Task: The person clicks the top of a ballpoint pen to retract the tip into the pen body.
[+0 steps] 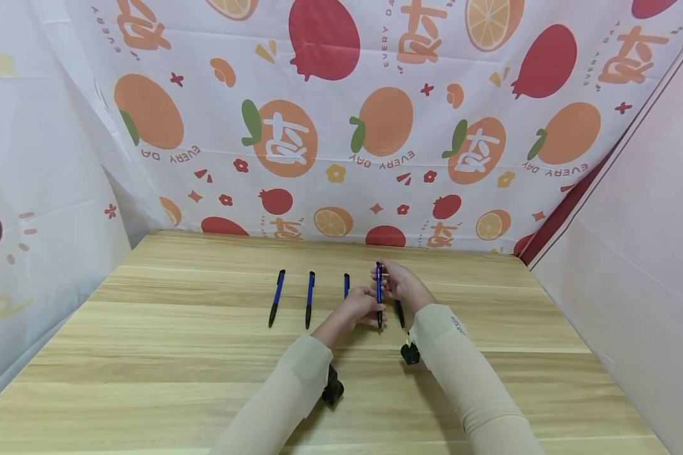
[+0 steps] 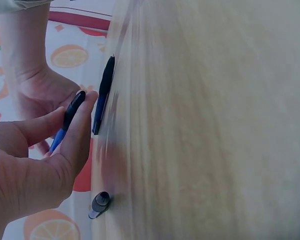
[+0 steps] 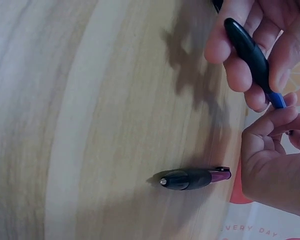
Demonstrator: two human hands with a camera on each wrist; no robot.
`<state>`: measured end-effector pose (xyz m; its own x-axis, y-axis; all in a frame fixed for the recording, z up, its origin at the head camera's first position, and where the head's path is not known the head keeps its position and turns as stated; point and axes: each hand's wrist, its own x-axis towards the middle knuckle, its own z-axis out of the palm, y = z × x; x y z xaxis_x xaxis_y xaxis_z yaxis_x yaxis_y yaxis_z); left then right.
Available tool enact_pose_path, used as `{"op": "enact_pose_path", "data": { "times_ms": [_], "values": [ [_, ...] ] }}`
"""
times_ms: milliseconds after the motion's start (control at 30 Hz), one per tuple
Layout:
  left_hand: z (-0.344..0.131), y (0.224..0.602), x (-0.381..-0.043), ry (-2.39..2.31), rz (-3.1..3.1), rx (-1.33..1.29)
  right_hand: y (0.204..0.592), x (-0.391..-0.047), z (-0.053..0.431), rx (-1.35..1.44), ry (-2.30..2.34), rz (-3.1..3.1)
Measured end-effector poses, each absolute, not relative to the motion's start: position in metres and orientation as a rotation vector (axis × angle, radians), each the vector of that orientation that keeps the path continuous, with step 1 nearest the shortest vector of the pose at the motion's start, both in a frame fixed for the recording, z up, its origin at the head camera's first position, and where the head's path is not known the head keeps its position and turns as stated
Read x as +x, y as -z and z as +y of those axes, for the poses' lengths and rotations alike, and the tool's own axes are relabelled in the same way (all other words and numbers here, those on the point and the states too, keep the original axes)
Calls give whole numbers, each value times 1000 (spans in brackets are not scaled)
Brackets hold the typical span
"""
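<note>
Between my two hands is a pen (image 1: 379, 294) with a blue barrel and black grip, upright in the head view. My left hand (image 1: 360, 306) pinches its black grip (image 3: 247, 52) between thumb and fingers. At the upper, blue end, the curled fingers of my right hand (image 1: 405, 287) hold the barrel. Another pen (image 1: 399, 313) lies on the table under the right hand; its barrel looks purplish in the right wrist view. Just beyond the left hand, a third pen (image 1: 346, 284) is partly hidden by that hand.
Two more blue and black pens, one at far left (image 1: 276, 298) and one beside it (image 1: 310, 300), lie roughly parallel on the wooden table (image 1: 176, 354). A fruit-print cloth (image 1: 330, 126) hangs behind the table's back edge. Pale cloth walls stand at both sides.
</note>
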<state>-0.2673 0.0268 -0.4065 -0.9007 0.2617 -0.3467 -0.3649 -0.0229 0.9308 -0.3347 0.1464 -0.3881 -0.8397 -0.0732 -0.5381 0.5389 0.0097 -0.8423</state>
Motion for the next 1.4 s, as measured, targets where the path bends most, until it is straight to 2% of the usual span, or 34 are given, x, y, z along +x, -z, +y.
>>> {"op": "enact_pose_path", "data": {
  "times_ms": [900,1400],
  "values": [
    [38,414,-273,-1909,1953,-60,399,-341,149,463,1832,1936],
    [45,411,-277,-1450,2591,6,399,-343,149,393,1811,1989]
  ]
}}
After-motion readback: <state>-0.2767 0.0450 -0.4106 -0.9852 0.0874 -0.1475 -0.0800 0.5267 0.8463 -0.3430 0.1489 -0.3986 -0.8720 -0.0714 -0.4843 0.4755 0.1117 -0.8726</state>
